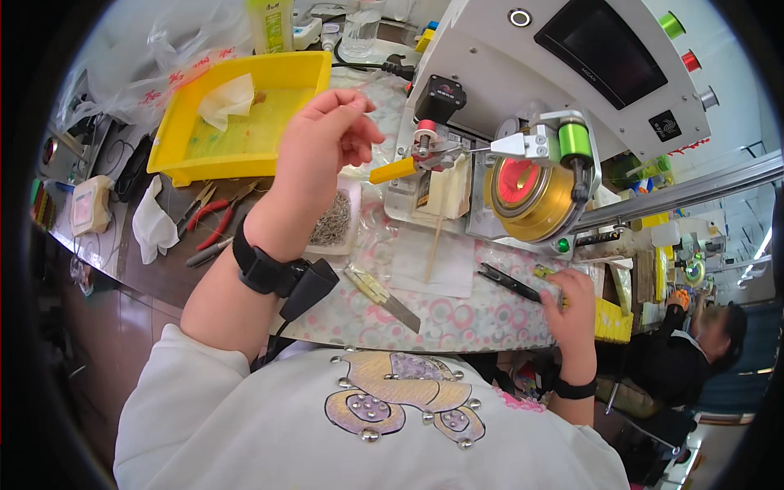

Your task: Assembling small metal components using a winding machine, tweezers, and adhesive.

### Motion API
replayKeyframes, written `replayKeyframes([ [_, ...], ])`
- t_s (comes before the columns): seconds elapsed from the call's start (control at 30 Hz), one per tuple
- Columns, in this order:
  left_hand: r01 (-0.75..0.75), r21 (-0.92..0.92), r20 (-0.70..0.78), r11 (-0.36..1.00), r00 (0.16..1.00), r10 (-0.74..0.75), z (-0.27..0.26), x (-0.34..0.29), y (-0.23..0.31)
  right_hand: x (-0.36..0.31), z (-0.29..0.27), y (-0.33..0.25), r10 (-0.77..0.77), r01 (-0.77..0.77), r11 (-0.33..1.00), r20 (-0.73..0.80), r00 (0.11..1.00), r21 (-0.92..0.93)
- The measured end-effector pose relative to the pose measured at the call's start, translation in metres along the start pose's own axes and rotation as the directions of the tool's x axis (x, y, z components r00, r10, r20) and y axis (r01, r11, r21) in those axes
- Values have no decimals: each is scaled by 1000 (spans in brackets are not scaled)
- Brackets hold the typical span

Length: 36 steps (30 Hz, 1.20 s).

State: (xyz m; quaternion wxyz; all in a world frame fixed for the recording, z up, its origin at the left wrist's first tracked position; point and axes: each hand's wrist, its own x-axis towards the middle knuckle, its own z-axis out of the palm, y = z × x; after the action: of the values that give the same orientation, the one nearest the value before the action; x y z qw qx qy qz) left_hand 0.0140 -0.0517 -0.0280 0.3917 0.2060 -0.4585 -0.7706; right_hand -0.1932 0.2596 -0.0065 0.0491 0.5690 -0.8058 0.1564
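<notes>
My left hand is raised between the yellow tray and the machine. Its fingers are curled in, with the thumb against them; whatever they pinch is too small to make out. My right hand rests low at the table's right side, thumb and fingers apart. Its thumb lies at the end of a slim black hand tool, and its fingertips are beside a small yellow-green piece. Below my left hand, a white dish holds many small metal pieces. A box-cutter blade with a yellowish handle lies nearer to me.
A white machine with a dark screen, gold round fixture and green spool stands ahead. The yellow tray is at the far left, with red-handled pliers nearby. Another person sits at the right.
</notes>
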Motion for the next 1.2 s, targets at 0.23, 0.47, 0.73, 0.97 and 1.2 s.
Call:
replayKeyframes([
  [0.23,-357,619,226,699,934,276,24,-12,-9,-2,23,-14,-52,77,993,266,962,-87],
  [0.47,-353,708,217,612,933,287,24,-14,-13,4,31,-18,1,39,990,288,958,-133],
  [0.73,-402,830,267,387,895,357,27,-19,-11,4,35,-18,-42,80,984,230,972,-161],
  [0.97,-484,809,307,332,831,463,22,-16,1,1,20,-21,27,-8,995,185,982,-100],
  [1.2,-547,778,351,311,788,506,30,-17,2,-6,-3,-18,-18,16,995,-15,1000,-99],
])
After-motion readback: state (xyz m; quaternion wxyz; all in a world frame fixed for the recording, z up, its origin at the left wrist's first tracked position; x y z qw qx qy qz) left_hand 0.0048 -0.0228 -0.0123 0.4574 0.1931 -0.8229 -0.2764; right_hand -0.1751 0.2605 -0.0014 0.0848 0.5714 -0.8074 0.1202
